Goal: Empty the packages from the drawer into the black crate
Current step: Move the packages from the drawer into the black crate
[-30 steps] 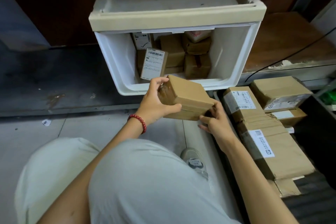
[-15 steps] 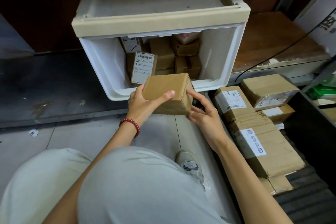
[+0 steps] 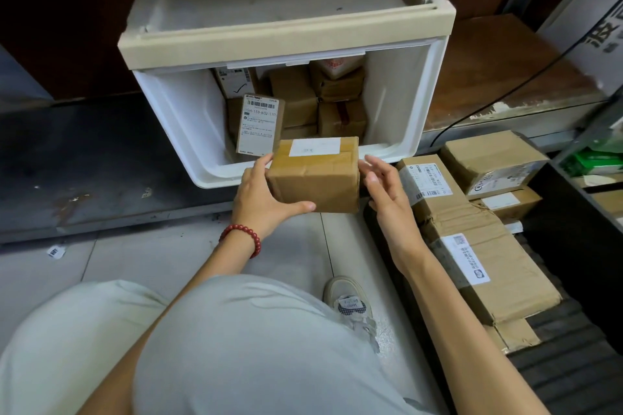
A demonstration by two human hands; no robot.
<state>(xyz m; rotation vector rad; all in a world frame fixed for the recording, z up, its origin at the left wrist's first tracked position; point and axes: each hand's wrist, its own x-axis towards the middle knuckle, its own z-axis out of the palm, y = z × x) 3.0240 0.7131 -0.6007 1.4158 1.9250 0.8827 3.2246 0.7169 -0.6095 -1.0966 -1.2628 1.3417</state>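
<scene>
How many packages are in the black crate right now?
5 visible: back-left package, large front package, back-right package, small package under it, flat package beneath the large one. Others may be hidden.

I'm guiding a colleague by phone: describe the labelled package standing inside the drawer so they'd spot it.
Find the white drawer. Inside at left front, behind the held box, a flat package stands upright. Unlike the brown boxes stacked behind, a white barcode label covers nearly its whole face.
</scene>
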